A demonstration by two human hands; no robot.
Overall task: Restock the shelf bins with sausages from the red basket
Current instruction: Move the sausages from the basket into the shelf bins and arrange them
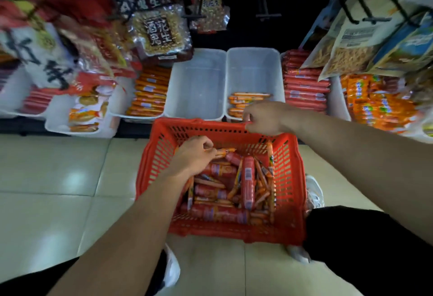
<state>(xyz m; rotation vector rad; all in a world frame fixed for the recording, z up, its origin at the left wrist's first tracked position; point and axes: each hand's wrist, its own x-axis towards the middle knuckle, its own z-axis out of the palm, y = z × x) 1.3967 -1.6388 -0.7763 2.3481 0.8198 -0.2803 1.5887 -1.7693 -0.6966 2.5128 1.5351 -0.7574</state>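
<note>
My L hand (194,154) in red basket (290,178), far-left corner, pinching thin orange sausage (226,151) | my R hand (264,117) curled at far rim, grip unclear | basket on tile floor (58,166), by white shelf bins (255,70)

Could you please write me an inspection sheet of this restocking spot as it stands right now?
Surface: pale tiled floor, red basket standing on it.
Job's things: basket holds mixed red and orange sausages; middle shelf bin empty; bin to its right has a few orange sausages at its front; stacked red sausages further right.
Clutter: peanut bags hang over the bins.
Hands: left hand pinches a thin orange sausage in the basket; right hand curled at the basket's far rim, hold unclear.
Cables: nothing seen.
Surroundings: white shoe beside the basket.
</note>
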